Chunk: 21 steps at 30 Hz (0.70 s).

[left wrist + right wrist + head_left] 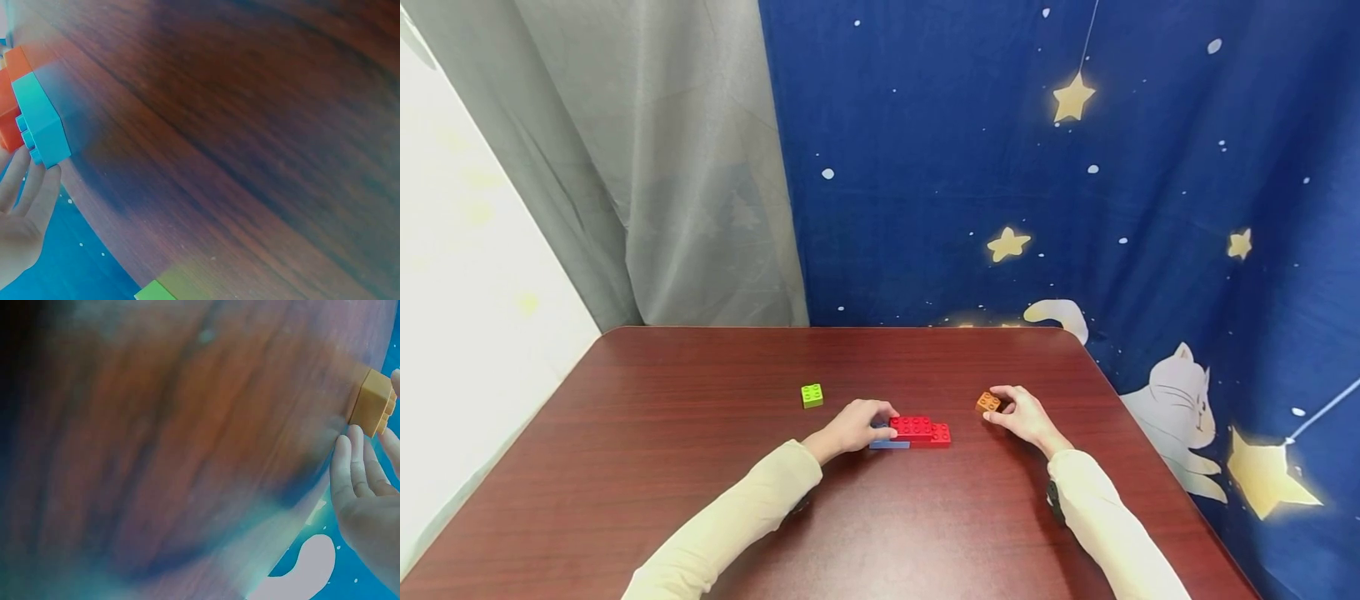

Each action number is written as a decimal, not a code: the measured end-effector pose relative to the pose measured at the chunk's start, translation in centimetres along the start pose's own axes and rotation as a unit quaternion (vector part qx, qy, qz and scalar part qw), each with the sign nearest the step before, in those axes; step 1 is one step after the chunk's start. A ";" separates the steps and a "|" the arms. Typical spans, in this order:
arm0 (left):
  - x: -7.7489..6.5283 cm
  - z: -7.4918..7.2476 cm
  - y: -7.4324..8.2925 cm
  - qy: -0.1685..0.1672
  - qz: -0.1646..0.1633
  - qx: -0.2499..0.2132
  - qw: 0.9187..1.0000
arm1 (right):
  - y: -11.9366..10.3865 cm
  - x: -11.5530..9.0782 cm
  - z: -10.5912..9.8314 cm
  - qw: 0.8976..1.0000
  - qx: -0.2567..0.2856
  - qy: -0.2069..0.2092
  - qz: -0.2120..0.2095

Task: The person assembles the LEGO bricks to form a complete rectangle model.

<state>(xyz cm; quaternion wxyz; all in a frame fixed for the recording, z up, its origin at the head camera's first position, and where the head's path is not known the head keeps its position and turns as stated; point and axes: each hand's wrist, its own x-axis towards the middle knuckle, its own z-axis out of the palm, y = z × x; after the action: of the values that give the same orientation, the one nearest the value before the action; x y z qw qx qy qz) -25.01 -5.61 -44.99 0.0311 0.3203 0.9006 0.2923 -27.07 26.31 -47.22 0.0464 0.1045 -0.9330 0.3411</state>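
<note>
Near the middle of the table, a red building brick (912,427) sits on top, overlapping a blue brick (890,445) at the left and a second red brick (941,435) at the right. My left hand (854,427) grips the left end of this stack between thumb and fingers. In the left wrist view its fingertips are right at the end of the blue brick (44,119). Farther right, my right hand (1024,417) pinches a small orange brick (988,402) between thumb and index finger. The right wrist view shows the orange brick (373,403) with its studs facing away from the table surface.
A lime green brick (812,395) stands on the brown wooden table (715,367), behind and left of the stack. Beyond the table's far edge hang a grey curtain (700,167) and a blue curtain (925,167) with stars and a cat.
</note>
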 end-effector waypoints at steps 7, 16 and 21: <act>0.1 0.1 -0.2 -0.001 -0.003 0.005 1.000 | 0.0 0.3 0.1 1.000 0.001 -0.002 -0.025; 0.1 0.1 -0.2 -0.001 0.000 0.002 1.000 | -0.1 0.5 0.2 0.999 -0.020 -0.007 -0.036; 0.1 0.1 -0.3 -0.001 -0.005 0.004 1.000 | 0.1 0.6 0.4 0.998 -0.046 -0.003 -0.049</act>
<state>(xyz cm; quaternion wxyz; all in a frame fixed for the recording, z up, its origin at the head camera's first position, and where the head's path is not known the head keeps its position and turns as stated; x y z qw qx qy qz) -25.22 -5.63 -45.25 0.0326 0.3167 0.9031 0.2883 -27.66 26.01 -47.48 0.0651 0.1485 -0.9417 0.2947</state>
